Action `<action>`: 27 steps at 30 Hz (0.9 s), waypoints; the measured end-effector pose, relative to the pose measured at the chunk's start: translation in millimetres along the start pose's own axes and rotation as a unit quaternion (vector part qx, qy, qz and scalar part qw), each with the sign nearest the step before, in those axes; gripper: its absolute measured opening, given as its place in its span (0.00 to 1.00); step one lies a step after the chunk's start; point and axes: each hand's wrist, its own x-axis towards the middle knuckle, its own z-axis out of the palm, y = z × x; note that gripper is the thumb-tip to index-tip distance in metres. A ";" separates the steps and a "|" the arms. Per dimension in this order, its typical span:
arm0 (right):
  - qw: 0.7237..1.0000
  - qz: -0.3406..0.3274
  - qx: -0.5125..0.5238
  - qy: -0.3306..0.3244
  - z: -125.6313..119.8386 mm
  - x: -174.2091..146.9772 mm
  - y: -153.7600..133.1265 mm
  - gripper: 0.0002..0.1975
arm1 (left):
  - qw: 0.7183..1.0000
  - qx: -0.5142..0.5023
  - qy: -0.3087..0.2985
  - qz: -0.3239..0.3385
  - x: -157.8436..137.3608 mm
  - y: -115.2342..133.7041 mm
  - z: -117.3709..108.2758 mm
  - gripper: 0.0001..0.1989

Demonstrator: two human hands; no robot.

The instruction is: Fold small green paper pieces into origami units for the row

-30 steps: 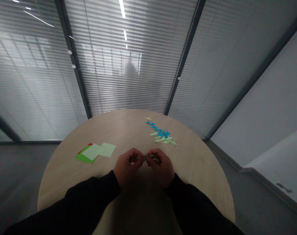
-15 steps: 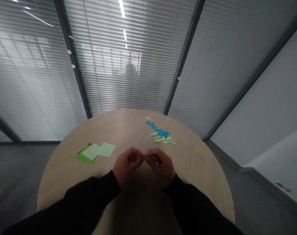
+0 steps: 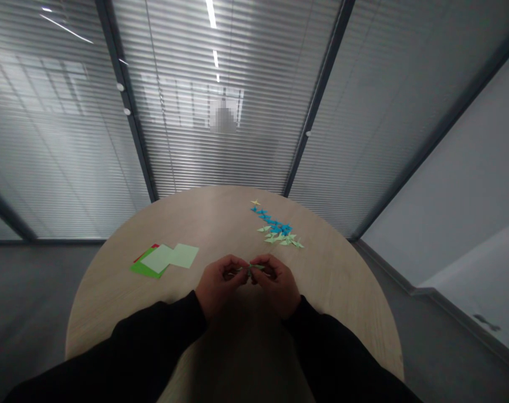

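Between my two hands, over the near middle of the table, is a small pale green piece of origami paper. My left hand pinches its left side between thumb and forefinger. From the other side, the thumb and forefinger of my right hand press on it. The fingers cover most of the paper, so its exact folded shape is hard to make out. Past my right hand lie several pale green origami cranes, with several blue origami cranes trailing behind them. One yellow folded piece sits farthest back.
Left of my hands are pale green paper squares, overlapping a bright green sheet and a red sheet. The round wooden table stands before glass panels with blinds. A white wall is at the right.
My fingertips have shifted slightly on the origami paper, and more of its pale green shows between them. The cranes and paper squares stay where they were.
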 end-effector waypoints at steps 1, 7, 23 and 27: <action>1.000 0.000 0.008 0.000 0.1 -0.1 0.3 0.10 | 1.000 -0.006 0.001 -0.003 0.0 0.2 0.4 0.11; 1.000 0.018 0.002 0.014 0.8 -0.7 0.2 0.10 | 0.998 -0.048 -0.021 -0.020 1.5 -1.4 1.7 0.13; 0.999 0.038 0.007 -0.007 -7.9 5.6 -0.7 0.19 | 0.992 0.120 0.006 -0.043 2.0 1.6 -2.3 0.17; 0.997 0.046 0.055 0.024 -1.8 4.6 1.1 0.19 | 0.995 0.090 0.024 -0.034 2.5 -0.8 -1.1 0.17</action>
